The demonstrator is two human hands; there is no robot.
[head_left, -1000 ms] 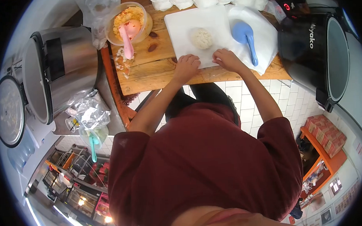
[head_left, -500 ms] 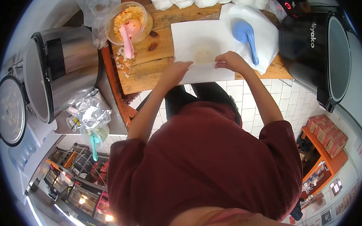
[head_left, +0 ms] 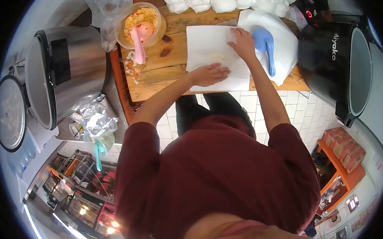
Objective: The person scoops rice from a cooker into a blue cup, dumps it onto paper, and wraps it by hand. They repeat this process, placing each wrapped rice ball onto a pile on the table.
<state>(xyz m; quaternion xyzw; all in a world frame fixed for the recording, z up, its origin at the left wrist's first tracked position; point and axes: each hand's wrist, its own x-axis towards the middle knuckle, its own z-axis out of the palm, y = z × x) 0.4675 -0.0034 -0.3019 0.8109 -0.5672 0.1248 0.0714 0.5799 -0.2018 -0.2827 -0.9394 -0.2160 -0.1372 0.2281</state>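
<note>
A white sheet of paper (head_left: 203, 45) lies on the wooden table in front of me, with a faint yellowish mark near its middle. My left hand (head_left: 211, 74) rests flat on its near part, fingers stretched toward the right. On the sheet's right side lies my right hand (head_left: 242, 44), open, its fingers pointing to the far edge. Just right of that hand, a blue rice paddle (head_left: 265, 47) sits on more white paper (head_left: 284, 44). To the left stands a clear plastic tub (head_left: 162, 25) of yellow-orange food, with a pink rice paddle (head_left: 138, 43) in it.
White wrapped bundles (head_left: 223, 2) line the table's far side. A black rice cooker (head_left: 324, 58) stands right, a silver one (head_left: 86, 60) left. Food scraps (head_left: 132, 67) lie near the wooden table's (head_left: 156, 82) left edge. A foil-covered item (head_left: 98, 116) and a turquoise spoon (head_left: 98, 156) are lower left.
Both hands have let go of the paper's near edge and now lie spread on the sheet. My right hand has moved farther away; my left has shifted right.
</note>
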